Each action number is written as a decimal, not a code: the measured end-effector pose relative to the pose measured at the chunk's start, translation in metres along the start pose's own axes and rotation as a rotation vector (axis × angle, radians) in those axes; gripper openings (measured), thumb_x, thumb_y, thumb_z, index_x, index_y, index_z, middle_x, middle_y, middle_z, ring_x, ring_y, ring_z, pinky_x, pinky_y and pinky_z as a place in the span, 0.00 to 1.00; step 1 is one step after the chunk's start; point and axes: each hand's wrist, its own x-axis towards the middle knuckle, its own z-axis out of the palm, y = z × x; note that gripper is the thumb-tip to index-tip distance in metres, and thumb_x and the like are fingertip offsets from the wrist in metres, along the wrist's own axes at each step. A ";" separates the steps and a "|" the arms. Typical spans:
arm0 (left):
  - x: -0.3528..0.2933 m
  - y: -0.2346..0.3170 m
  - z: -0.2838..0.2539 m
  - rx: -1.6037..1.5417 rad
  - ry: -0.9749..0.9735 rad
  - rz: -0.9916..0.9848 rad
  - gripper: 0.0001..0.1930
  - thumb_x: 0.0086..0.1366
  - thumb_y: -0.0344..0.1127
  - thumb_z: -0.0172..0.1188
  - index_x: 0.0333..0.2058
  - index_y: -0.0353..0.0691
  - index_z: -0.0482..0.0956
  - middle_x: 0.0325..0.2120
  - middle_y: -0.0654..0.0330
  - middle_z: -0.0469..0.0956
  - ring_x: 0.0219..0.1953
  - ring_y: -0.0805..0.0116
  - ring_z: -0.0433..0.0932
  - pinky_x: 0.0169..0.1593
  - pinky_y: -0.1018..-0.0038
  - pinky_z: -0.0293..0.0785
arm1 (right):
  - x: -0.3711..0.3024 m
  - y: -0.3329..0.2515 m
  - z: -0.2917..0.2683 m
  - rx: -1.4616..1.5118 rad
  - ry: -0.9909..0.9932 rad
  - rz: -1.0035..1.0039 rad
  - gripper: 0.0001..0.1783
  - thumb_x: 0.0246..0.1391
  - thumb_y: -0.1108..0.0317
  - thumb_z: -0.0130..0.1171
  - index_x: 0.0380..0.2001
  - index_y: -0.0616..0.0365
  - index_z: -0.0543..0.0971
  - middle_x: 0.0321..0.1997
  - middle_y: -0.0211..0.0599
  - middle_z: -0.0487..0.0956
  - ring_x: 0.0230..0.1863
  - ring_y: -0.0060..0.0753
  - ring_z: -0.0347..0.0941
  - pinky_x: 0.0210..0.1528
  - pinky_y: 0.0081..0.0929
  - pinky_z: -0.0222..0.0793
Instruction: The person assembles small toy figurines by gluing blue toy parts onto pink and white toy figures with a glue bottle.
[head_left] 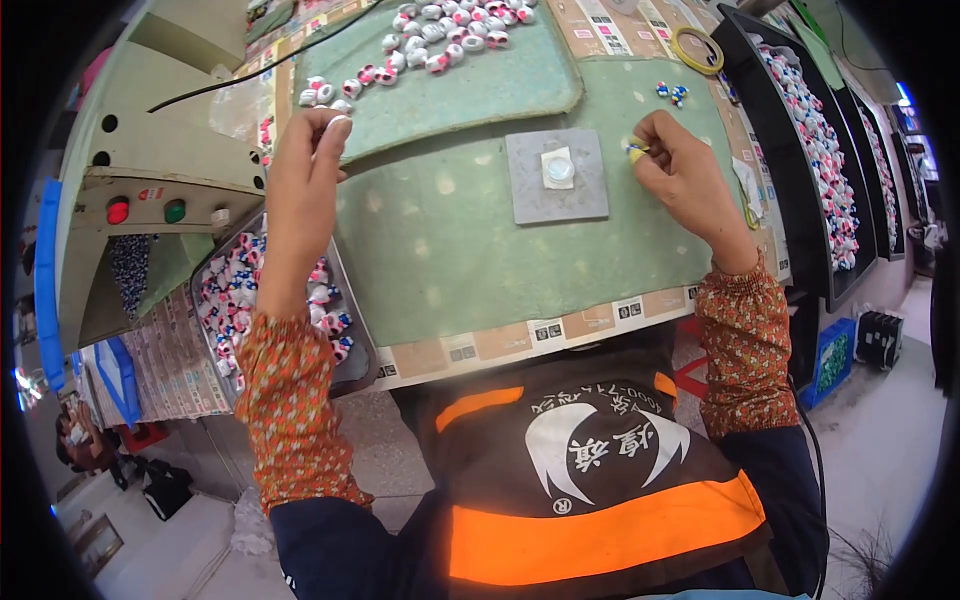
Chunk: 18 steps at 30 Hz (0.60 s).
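in the head view, the person's left hand (310,150) is raised at the near left corner of a pale green board (490,95), its thumb and forefinger brought close together. a small white spot shows at the tips, but one cannot tell whether it is a piece being held or part of a finger. white-and-pink pieces (440,35) lie on the board, a few of them close to this hand. the left forearm reaches over a grey tray (363,335) filled with white, pink and blue pieces.

the right hand (680,175) pinches a small blue-and-yellow piece (635,149) between thumb and fingers, just to the right of a grey square slab (530,205). on the slab sits a white square with a round, clear-looking disc (559,168) on it. beyond the right hand, a few small blue pieces (674,94) lie on the green mat (450,260), near a roll of yellow tape (698,51).

at the far right stands a long black tray (782,140) of white-and-pink pieces. on the left is a beige machine (170,130) with a red button (118,210) and a green button (175,210). patterned orange sleeves cover both forearms.
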 end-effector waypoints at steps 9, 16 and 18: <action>-0.077 0.071 0.009 -0.890 -0.012 -0.303 0.17 0.76 0.44 0.50 0.53 0.37 0.73 0.29 0.69 0.68 0.28 0.84 0.64 0.29 0.85 0.64 | -0.002 -0.030 0.025 0.221 -0.095 -0.199 0.07 0.58 0.75 0.57 0.39 0.64 0.73 0.32 0.41 0.74 0.32 0.34 0.69 0.36 0.30 0.67; -0.111 0.080 0.033 -1.130 -0.061 -0.524 0.21 0.76 0.45 0.49 0.58 0.36 0.71 0.30 0.71 0.67 0.31 0.84 0.64 0.29 0.84 0.62 | 0.002 -0.038 0.038 0.068 -0.035 -0.339 0.06 0.54 0.76 0.57 0.37 0.62 0.74 0.34 0.45 0.74 0.39 0.50 0.70 0.43 0.40 0.67; -0.118 0.073 0.040 -1.153 -0.094 -0.510 0.21 0.77 0.46 0.49 0.58 0.36 0.71 0.30 0.71 0.67 0.31 0.84 0.64 0.29 0.84 0.62 | 0.004 -0.039 0.041 0.030 -0.035 -0.369 0.06 0.54 0.77 0.56 0.37 0.62 0.74 0.35 0.45 0.74 0.40 0.51 0.70 0.43 0.42 0.66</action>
